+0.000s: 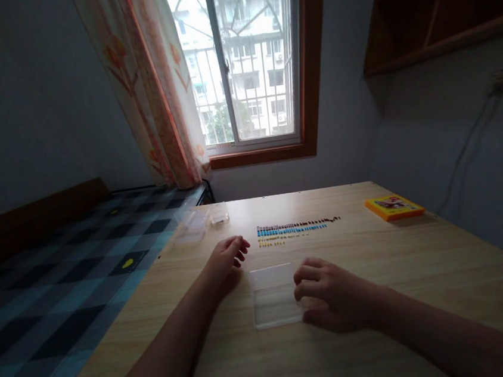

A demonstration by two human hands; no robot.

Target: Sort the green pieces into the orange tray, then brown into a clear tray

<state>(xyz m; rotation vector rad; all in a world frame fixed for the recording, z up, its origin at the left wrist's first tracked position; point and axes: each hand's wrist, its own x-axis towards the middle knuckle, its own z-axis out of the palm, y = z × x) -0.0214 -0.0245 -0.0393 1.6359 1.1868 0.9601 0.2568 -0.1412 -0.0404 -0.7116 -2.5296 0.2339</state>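
Observation:
A clear plastic box (272, 295) lies flat on the wooden table (421, 266) in front of me. My right hand (335, 299) rests against its right edge with curled fingers touching the box. My left hand (227, 258) lies on the table a little left of the box, fingers loosely bent, holding nothing. Beyond the box, rows of small beads (294, 229) in dark, blue and yellow lines are laid out on the table.
Two more clear containers (196, 223) sit near the table's far left corner. A yellow flat box (393, 206) lies at the far right. A bed with a checked cover (63, 274) stands left of the table. A window and curtain are behind.

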